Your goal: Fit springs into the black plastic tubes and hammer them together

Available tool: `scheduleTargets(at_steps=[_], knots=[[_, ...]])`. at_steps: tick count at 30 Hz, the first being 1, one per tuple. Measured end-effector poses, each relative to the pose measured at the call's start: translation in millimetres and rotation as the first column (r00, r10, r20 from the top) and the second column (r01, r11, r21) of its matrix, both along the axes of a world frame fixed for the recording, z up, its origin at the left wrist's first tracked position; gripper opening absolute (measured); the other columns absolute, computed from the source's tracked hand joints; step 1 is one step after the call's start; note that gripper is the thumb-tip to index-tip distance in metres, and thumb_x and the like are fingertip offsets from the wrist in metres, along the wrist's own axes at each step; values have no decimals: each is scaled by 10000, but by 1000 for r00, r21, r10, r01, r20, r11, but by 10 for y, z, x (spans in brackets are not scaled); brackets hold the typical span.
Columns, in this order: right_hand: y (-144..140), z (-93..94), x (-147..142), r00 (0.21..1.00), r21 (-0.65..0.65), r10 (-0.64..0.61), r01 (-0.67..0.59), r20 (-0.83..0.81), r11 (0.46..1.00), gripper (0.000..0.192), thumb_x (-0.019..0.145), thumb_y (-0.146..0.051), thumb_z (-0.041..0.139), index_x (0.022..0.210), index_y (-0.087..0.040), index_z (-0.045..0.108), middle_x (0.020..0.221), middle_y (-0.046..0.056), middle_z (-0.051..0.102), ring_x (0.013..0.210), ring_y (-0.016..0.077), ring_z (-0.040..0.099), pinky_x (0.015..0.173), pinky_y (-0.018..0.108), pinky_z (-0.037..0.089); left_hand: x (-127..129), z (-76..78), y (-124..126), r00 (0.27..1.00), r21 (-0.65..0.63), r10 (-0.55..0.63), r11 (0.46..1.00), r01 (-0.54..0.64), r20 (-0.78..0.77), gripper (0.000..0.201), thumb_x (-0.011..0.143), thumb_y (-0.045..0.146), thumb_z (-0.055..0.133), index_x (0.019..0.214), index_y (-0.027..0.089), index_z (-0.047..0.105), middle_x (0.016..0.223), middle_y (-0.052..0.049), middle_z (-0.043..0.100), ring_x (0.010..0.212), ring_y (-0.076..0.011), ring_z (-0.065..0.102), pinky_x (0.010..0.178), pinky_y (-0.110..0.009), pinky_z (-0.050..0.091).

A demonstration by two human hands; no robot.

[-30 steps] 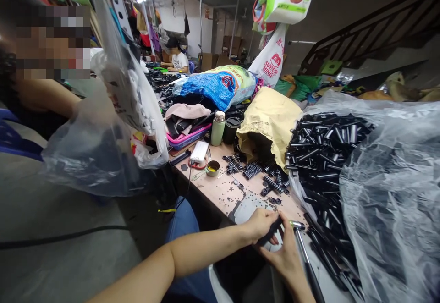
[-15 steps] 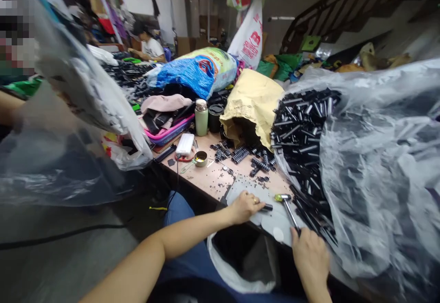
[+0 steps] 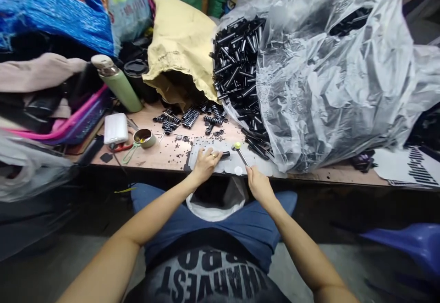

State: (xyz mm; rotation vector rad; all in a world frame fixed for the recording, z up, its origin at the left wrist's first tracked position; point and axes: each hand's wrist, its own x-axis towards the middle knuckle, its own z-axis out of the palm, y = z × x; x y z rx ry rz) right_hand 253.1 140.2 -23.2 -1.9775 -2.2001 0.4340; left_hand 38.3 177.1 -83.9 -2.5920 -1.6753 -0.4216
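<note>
Beside the bulging clear bag [image 3: 330,78], hands pinch a black tube [image 3: 225,155] and grip a hammer [image 3: 240,152].

Both bare forearms are stretched forward and converge ahead of the body. The left hand [image 3: 205,162] is laid palm down, fingers curled, a ring seen on one finger. The right hand [image 3: 257,184] is closed in a fist, knuckles up.
</note>
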Motion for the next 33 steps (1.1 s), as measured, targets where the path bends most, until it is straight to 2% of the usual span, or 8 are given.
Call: scheduleTargets(at_steps=[5, 8, 12, 19, 22, 26, 29, 33], knots=[[-96, 350, -202, 973, 195, 113, -73, -203, 978, 454, 999, -457, 130, 892, -196, 487, 669, 32, 588, 569, 163, 558, 563, 252, 337, 299, -6, -105, 999, -12, -45, 999, 45, -24, 614, 939, 403, 357, 1427, 31, 345, 1458, -213, 387, 1391, -300, 286, 1136, -490, 170], [-160, 348, -421, 973, 98, 210, -200, -100, 975, 458, 999, -461, 146, 926, -189, 507, 742, 67, 641, 620, 174, 602, 576, 248, 357, 360, -48, -112, 998, -47, -54, 998, 53, -26, 653, 930, 390, 325, 1439, -18, 287, 1487, -245, 314, 1412, -319, 236, 1136, -493, 168], [-137, 195, -553, 950, -137, 296, -281, 102, 950, 389, 1005, -436, 219, 974, -189, 518, 795, 79, 684, 666, 208, 647, 577, 263, 342, 310, -55, -16, 997, -73, -77, 994, 79, 32, 541, 927, 246, 335, 1417, 18, 345, 1429, -224, 415, 1357, -299, 348, 1107, -468, 258], [225, 177, -175, 984, 9, 103, -105, 142, 994, 397, 1004, -456, 229, 958, -201, 529, 783, 50, 672, 677, 190, 631, 592, 267, 318, 302, 374, 14, 985, -247, 11, 968, 33, 173, 299, 943, 232, 399, 1152, 146, 594, 982, -129, 632, 951, -242, 581, 811, -352, 490], [411, 14, 6, 973, 48, 33, -45, 230, 998, 384, 991, -463, 291, 930, -183, 547, 840, 79, 663, 735, 201, 612, 616, 277, 328, 137, 575, 421, 929, -282, 250, 944, -172, 271, 376, 979, 367, 341, 1189, 138, 552, 1051, -148, 631, 921, -232, 599, 779, -334, 488], [760, -106, 28, 971, 199, 104, -148, 217, 969, 322, 983, -403, 357, 966, -159, 567, 997, 110, 622, 949, 231, 534, 755, 299, 364, -77, 671, 1376, 685, -415, 673, 728, -546, 279, 471, 975, 409, 327, 1217, 32, 476, 1141, -239, 616, 1076, -300, 589, 889, -390, 446], [1232, -33, -85, 965, 327, 125, -198, 231, 924, 273, 982, -294, 354, 1061, -127, 555, 1102, 143, 575, 1021, 253, 458, 827, 335, 353, -33, 638, 1852, 624, -550, 752, 619, -561, 211, 438, 919, 322, 463, 1189, -22, 474, 1160, -297, 600, 1129, -352, 570, 912, -415, 432], [1902, 85, -202, 941, 365, 133, -247, 311, 898, 296, 943, -100, 304, 1043, -86, 582, 1115, 182, 562, 1043, 262, 432, 848, 378, 344, 133, 641, 1899, 644, -566, 724, 647, -510, 247, 412, 848, 183, 530, 1194, -27, 454, 1187, -327, 571, 1168, -366, 543, 929, -433, 418]])
